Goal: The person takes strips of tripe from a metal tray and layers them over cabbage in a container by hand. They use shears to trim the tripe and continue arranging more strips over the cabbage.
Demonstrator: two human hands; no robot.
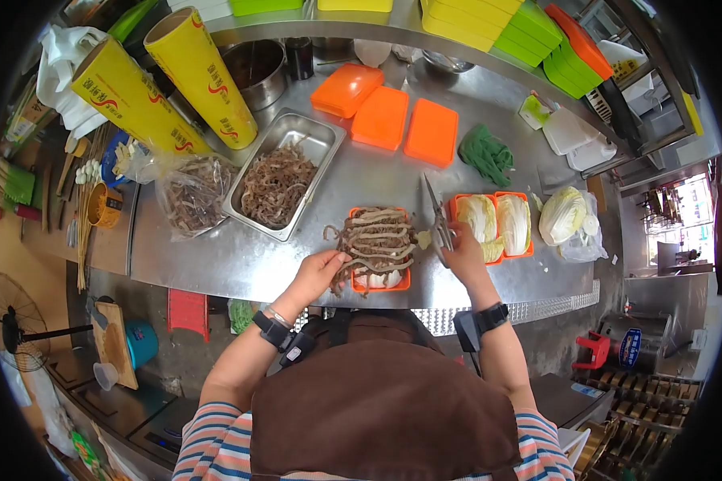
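My left hand (319,272) pinches a long brownish-grey food strip at the left edge of an orange box (407,280). More such strips (377,237) lie side by side across the box, over a pale layer that shows at its near end. My right hand (463,255) is closed around scissors (437,210), their blades pointing away from me, just right of the box. Beyond the scissors, two orange boxes hold pieces of Chinese cabbage (514,224). A steel pan (326,143) at the back left contains a heap of brown strips (274,186).
A plastic bag of brown strips (194,195) lies left of the pan, beside yellow film rolls (208,84). Orange lids (431,132) and a green mesh bundle (487,154) lie farther back. At right sits a cabbage half (563,215). A shelf with stacked boxes (465,20) overhangs the rear.
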